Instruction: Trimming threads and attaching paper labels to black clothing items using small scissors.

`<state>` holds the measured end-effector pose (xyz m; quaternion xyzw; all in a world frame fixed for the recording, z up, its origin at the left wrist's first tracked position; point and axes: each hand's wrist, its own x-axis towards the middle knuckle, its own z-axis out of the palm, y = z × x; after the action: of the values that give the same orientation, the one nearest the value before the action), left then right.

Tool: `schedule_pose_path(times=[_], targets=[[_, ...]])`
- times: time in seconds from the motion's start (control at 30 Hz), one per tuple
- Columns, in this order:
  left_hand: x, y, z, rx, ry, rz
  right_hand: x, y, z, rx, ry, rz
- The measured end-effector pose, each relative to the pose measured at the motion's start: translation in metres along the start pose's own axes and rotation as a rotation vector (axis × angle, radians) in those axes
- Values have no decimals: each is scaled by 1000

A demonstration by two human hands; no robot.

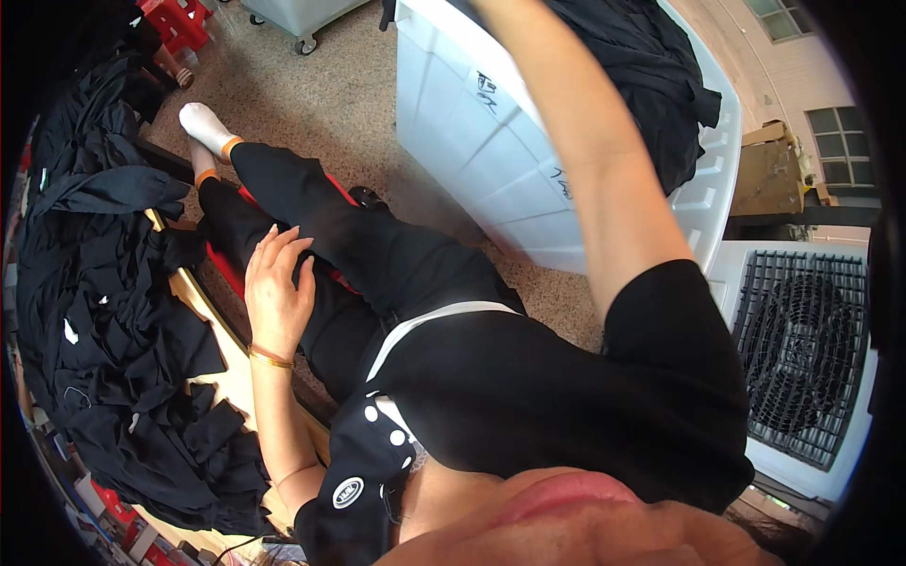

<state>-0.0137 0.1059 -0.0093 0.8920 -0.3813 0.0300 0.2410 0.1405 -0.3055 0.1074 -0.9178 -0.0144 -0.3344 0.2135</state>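
My left hand point(280, 288) rests over my black trousers point(354, 250), near the knee. Its fingers are stretched out with nothing in them, and a gold bracelet point(271, 358) circles the wrist. Reaching over the rim of a large white plastic bin point(453, 132), my right forearm point(557, 85) runs out past the top edge, so the right hand is out of the picture. Black cloth point(651, 85) fills the bin and hangs partly over its far rim. To the left, a big heap of black fabric pieces point(113, 311) covers much of a light wooden table point(231, 363).
A fan unit with a black grille point(802, 349) stands at the right, below a cardboard box point(766, 179). Far off are a red stool point(179, 26) and a pale wheeled bin point(307, 11). Something red shows beneath my legs, above a speckled floor point(311, 90).
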Motion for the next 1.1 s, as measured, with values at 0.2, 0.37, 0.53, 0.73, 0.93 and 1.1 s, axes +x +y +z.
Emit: schedule_pose_path(times=[0.2, 0.37, 0.53, 0.73, 0.93, 1.1], targets=[[-10, -8, 6, -55, -6, -46, -72, 83, -137, -358, -507, 522], [-11, -7, 8, -99, -61, -50, -145, 140, -117, -569, -396, 606], [-5, -2, 7, -179, -77, -37, -146, 92, -122, 223, -94, 684], [24, 8, 8, -797, -7, -158, -95, -73, -117, 1041, -275, 345], [50, -20, -3, -2300, -132, -233, -117, -187, -8, 1117, -645, -65], [9, -83, -7, -2485, 56, -193, -177, -214, 52, 822, -977, -243]])
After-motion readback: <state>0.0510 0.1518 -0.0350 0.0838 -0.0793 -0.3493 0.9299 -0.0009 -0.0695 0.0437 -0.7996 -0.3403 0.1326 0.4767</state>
